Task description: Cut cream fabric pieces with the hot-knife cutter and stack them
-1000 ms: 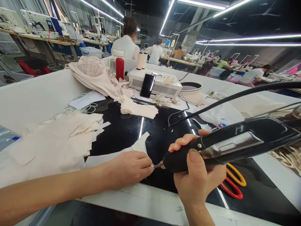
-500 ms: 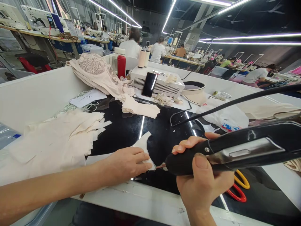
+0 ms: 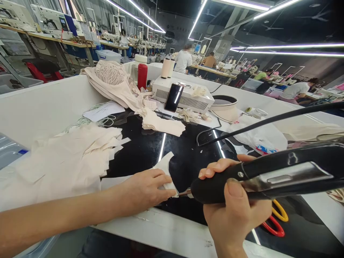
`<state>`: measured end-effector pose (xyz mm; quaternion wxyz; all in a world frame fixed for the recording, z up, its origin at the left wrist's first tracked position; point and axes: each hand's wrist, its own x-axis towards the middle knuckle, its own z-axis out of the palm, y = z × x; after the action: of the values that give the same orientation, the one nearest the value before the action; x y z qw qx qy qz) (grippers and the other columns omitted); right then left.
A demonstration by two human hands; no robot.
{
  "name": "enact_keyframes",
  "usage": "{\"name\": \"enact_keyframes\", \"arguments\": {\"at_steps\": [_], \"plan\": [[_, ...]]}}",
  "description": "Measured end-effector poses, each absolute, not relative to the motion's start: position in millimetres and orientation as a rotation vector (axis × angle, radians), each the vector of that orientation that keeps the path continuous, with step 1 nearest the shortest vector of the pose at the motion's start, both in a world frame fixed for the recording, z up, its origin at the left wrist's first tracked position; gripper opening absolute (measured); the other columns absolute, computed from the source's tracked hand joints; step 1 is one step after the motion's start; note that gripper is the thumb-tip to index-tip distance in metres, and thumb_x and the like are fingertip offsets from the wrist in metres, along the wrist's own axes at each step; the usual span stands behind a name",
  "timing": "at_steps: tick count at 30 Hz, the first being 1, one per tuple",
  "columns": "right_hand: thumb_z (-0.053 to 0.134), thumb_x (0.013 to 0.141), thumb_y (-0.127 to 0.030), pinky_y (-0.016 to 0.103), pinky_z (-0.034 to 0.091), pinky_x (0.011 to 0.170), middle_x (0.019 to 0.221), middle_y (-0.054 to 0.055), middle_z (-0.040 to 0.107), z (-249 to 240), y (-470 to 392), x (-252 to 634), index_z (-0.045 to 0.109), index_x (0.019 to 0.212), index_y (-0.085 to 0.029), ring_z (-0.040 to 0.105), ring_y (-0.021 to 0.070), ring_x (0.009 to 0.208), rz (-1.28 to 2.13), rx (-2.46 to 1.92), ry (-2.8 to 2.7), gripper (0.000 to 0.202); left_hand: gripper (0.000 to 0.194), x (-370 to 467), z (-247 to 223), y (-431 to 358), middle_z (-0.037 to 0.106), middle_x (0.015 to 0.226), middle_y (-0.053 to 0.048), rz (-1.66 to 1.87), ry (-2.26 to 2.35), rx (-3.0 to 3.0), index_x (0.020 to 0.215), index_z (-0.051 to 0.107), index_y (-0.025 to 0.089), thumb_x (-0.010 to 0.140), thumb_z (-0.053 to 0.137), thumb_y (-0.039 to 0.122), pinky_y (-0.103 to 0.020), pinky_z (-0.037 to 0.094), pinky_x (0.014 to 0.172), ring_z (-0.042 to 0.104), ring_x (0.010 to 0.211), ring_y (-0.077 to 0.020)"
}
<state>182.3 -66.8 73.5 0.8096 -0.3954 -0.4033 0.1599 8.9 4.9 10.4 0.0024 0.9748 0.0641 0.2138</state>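
A black corded tool with a metal lever lies in my right hand, whose fingers wrap round it. Its thin metal tip points left and meets the edge of a pale fabric piece. My left hand presses on that piece with its fingers together, over the glossy black work surface. Part of the fabric is hidden beneath the hand. Left of my forearm spreads a heap of cream fabric pieces.
Scissors with red and yellow handles lie beside my right wrist. Behind are a stack of cream strips, a phone, a white box, a red bottle and a plastic bag. The tool's black cable arcs above the right side.
The view has shifted slightly, so most things sit a little lower and further right. Both hands keep their hold, and the tool's tip is now at the fabric's lower corner.
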Motion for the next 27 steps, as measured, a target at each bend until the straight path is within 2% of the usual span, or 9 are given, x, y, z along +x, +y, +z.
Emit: {"name": "enact_keyframes", "arguments": {"at_steps": [4, 14, 20, 27], "plan": [[0.078, 0.079, -0.026, 0.030, 0.057, 0.056, 0.077, -0.003, 0.066, 77.5, -59.1, 183.5, 0.064, 0.110, -0.023, 0.062, 0.0144, 0.061, 0.319, -0.856, -0.805, 0.035, 0.024, 8.3, 8.4, 4.5, 0.066, 0.117, -0.011, 0.680, 0.210, 3.049, 0.123, 0.067, 0.018, 0.104, 0.053, 0.012, -0.034, 0.055, 0.098, 0.063, 0.103, -0.0208], [0.078, 0.081, -0.028, 0.030, 0.057, 0.056, 0.079, -0.003, 0.065, 72.7, -50.5, 179.4, 0.063, 0.112, -0.023, 0.062, 0.0142, 0.061, 0.349, -0.846, -0.832, 0.035, 0.029, 7.4, 5.3, 4.3, 0.064, 0.119, -0.013, 0.694, 0.238, 3.025, 0.128, 0.068, 0.021, 0.102, 0.056, 0.012, -0.035, 0.055, 0.101, 0.062, 0.107, -0.0218], [0.075, 0.083, -0.021, 0.030, 0.058, 0.058, 0.079, -0.003, 0.067, 74.6, -50.5, 178.9, 0.064, 0.111, -0.023, 0.064, 0.0142, 0.062, 0.379, -0.857, -0.829, 0.030, 0.030, 6.2, 9.1, 4.1, 0.063, 0.121, -0.016, 0.664, 0.292, 3.036, 0.129, 0.069, 0.025, 0.104, 0.056, 0.017, -0.037, 0.056, 0.100, 0.061, 0.117, -0.0253], [0.076, 0.080, -0.023, 0.028, 0.057, 0.056, 0.077, -0.004, 0.065, 74.5, -40.9, 179.9, 0.063, 0.110, -0.023, 0.062, 0.0136, 0.060, 0.346, -0.817, -0.819, 0.033, 0.026, 6.1, 6.3, 3.2, 0.062, 0.125, -0.014, 0.688, 0.322, 2.997, 0.126, 0.070, 0.027, 0.104, 0.058, 0.020, -0.037, 0.055, 0.101, 0.061, 0.115, -0.0243]]}}
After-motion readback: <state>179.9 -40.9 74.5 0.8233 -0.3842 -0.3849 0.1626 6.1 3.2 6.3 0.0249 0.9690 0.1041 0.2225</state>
